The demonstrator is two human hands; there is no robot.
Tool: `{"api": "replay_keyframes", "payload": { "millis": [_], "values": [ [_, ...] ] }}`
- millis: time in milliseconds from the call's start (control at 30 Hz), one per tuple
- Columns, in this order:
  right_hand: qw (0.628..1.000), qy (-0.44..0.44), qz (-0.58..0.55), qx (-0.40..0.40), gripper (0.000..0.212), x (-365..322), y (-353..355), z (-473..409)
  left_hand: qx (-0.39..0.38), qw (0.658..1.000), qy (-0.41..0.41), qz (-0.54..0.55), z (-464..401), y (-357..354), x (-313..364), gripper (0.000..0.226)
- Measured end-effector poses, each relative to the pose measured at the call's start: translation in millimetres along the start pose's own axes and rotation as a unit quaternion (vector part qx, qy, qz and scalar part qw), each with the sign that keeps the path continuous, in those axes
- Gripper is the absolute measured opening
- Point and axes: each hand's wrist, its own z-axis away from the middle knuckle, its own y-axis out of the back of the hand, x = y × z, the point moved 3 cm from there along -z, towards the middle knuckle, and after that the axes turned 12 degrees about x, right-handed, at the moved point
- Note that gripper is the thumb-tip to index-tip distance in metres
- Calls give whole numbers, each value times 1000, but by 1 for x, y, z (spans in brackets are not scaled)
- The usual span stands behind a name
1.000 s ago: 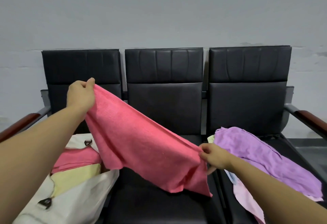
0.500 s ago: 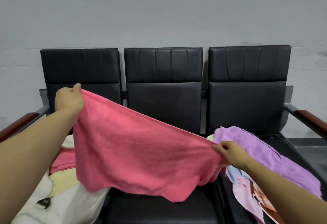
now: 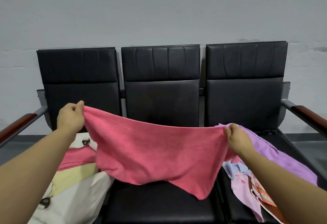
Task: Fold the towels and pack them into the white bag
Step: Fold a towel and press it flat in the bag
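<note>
Towel [image 3: 155, 153], pink, hangs stretched left to right over the middle seat [image 3: 159, 206], its top edge pinched at each end by left hand [image 3: 70, 119] and right hand [image 3: 237, 140]; bag [image 3: 76, 200] lies near left.

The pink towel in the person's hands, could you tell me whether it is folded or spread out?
Spread out. The pink towel hangs in one layer between the left hand and right hand, each pinching a top corner.

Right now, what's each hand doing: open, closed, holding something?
Left hand: closed, pinching one top corner of the pink towel.
Right hand: closed, pinching the towel's other top corner.
</note>
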Motion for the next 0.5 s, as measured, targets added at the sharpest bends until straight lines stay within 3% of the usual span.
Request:
{"api": "replay_keyframes", "payload": {
  "millis": [133, 300, 500],
  "values": [
    [998, 25, 19, 48, 28, -7, 15, -5, 10, 983, 117, 138, 4, 1, -7, 41],
    [988, 50, 48, 137, 35, -20, 32, -5, 61, 982, 95, 151, 13, 1, 3, 42],
    [961, 97, 66, 252, 32, -45, 61, 16, 207, 964, 79, 146, 35, 13, 20, 49]
  ]
}}
